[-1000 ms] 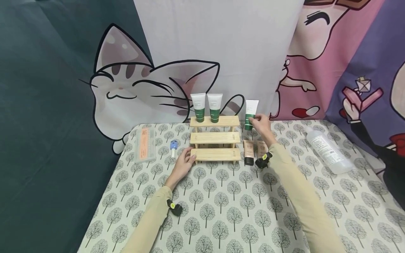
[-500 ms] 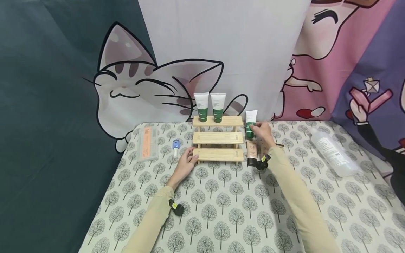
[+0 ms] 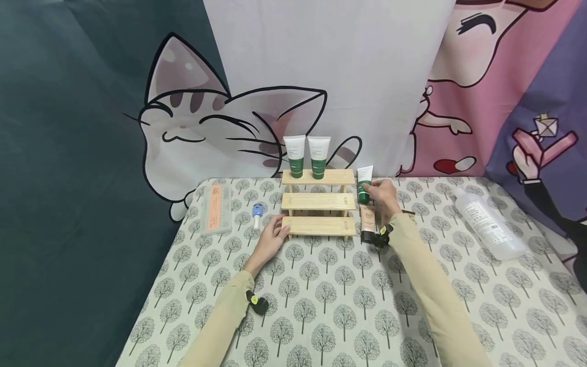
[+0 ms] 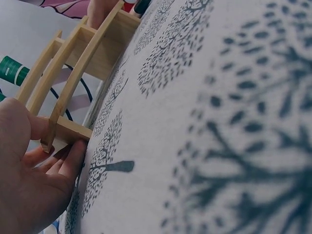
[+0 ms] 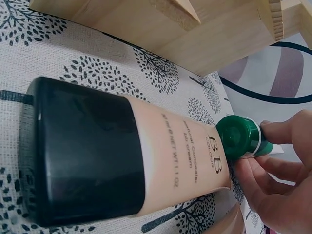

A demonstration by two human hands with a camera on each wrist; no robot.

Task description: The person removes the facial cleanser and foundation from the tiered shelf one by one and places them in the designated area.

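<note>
My right hand pinches a white and green squeeze tube between thumb and fingers, to the right of the three-step wooden stand. The tube is upright, its green cap low behind the BB cream tubes in the right wrist view. My left hand grips the left end of the stand's lowest step, thumb above and fingers beneath in the left wrist view. Two more white and green tubes, a left one and a right one, stand on the top step.
A BB cream tube lies right of the stand; another is partly hidden under my right arm. A clear bottle lies farther right. To the left are a small blue and white item and a flat clear case.
My right hand has lowered the squeeze tube from beside the top step toward the tablecloth. The left hand stays on the stand. The head view has shifted slightly.
</note>
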